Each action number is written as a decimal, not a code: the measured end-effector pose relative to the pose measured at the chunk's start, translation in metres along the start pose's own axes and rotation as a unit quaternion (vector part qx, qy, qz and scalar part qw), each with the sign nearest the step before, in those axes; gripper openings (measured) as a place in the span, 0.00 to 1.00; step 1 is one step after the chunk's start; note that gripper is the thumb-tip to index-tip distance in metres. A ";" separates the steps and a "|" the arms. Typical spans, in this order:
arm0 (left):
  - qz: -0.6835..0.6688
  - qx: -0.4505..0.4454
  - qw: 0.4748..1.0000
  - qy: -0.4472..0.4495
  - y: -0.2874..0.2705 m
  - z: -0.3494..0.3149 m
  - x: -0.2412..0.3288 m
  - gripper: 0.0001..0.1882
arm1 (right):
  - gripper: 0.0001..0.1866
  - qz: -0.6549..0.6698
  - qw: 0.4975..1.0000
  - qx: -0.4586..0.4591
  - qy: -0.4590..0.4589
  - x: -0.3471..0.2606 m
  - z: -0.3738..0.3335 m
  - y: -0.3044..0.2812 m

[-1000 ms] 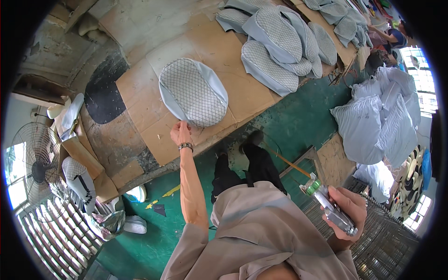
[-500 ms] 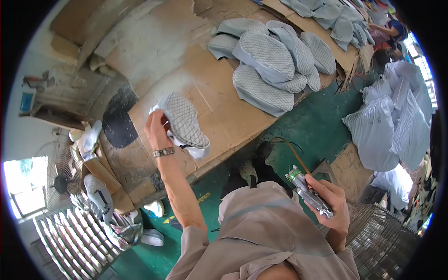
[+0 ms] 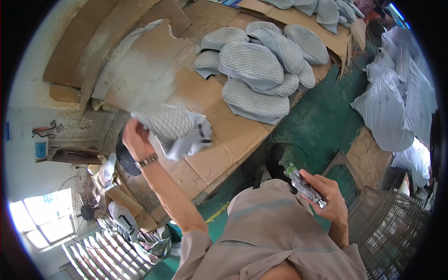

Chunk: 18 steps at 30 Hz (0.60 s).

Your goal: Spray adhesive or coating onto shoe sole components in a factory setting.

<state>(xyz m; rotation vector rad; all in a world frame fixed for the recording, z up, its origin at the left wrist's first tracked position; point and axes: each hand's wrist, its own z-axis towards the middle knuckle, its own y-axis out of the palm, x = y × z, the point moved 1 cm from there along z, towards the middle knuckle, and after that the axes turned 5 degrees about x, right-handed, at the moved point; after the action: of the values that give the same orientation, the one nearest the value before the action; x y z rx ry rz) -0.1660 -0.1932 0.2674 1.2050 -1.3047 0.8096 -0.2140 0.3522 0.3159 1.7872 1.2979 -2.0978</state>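
My left hand (image 3: 138, 140) is closed on the edge of a grey quilted cover (image 3: 170, 123), held over the cardboard-covered table. The cover has a diamond-stitched face, with a smooth pale skirt and a black strip hanging on its right side; motion smears it a little. My right hand (image 3: 326, 198) grips a silver hand tool with a green collar (image 3: 304, 184) beside my right hip, away from the table. Its exact kind does not show. Several similar quilted covers (image 3: 252, 65) lie in an overlapping pile on the table's right half.
Flattened cardboard (image 3: 212, 156) lines the tabletop, whitened in the middle. More grey pieces (image 3: 326, 14) lie at the far right. White bulging sacks (image 3: 387, 109) stand on the green floor to the right. A fan (image 3: 86, 207) and a slatted rack (image 3: 105, 254) are at the lower left.
My left hand has shifted left and turned the quilted cover, so its skirt and black strip now face right. The view has swung; my right hand still holds the silver tool.
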 end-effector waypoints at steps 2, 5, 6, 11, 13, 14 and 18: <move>-0.020 -0.040 0.997 0.058 0.045 0.007 0.036 0.06 | 0.45 0.000 1.000 0.006 0.005 0.002 0.005 -0.004; -0.034 -0.082 0.993 0.082 0.074 0.031 0.067 0.08 | 0.46 -0.005 1.000 0.010 0.011 0.005 0.011 -0.003; -0.047 -0.110 0.989 0.088 0.082 0.035 0.072 0.08 | 0.46 -0.015 1.000 0.006 0.011 0.008 0.013 -0.003; -0.108 -0.187 0.976 0.039 0.164 0.015 0.041 0.07 | 0.47 -0.050 0.998 0.020 0.033 0.017 0.015 -0.012; -0.125 -0.212 0.969 0.028 0.199 0.033 0.018 0.09 | 0.46 -0.053 0.996 0.007 0.066 0.017 0.013 -0.017; -0.136 -0.224 0.965 0.023 0.217 0.043 0.005 0.10 | 0.46 -0.056 0.996 0.012 0.068 0.020 0.012 -0.016; -0.170 -0.334 0.927 -0.013 0.323 0.020 -0.036 0.04 | 0.45 -0.050 0.994 0.068 0.071 0.028 0.002 -0.020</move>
<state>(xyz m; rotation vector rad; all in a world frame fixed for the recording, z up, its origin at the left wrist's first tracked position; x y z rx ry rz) -0.4836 -0.1281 0.2917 0.8445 -1.2018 0.0690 -0.2360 0.3760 0.3027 1.9997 1.3314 -2.1969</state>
